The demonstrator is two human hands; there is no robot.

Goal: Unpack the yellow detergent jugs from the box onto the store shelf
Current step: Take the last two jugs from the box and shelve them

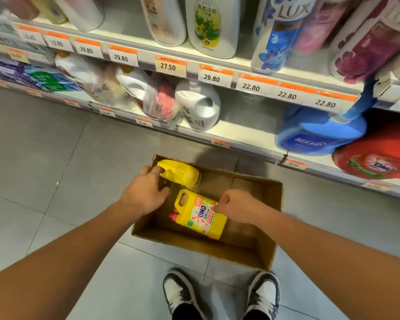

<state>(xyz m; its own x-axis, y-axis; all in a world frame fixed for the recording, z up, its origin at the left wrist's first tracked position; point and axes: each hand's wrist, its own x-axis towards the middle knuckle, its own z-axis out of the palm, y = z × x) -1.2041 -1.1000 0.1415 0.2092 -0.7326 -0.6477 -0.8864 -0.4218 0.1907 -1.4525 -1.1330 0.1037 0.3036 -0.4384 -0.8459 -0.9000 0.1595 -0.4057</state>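
An open cardboard box (259, 255) sat on the tiled floor before the store shelf (240, 132). Two yellow detergent jugs lay inside: the far jug (183, 173) on its side, the near jug (200, 214) label-up (OMO branding, red cap). The left hand (146, 189) curled loosely over the far jug's handle end. The right hand (237, 205), fisted, pinched something at the near jug's label edge

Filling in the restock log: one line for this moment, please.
stage: reaching into box | left hand: on far jug | right hand: closed at near jug | jugs in box: two
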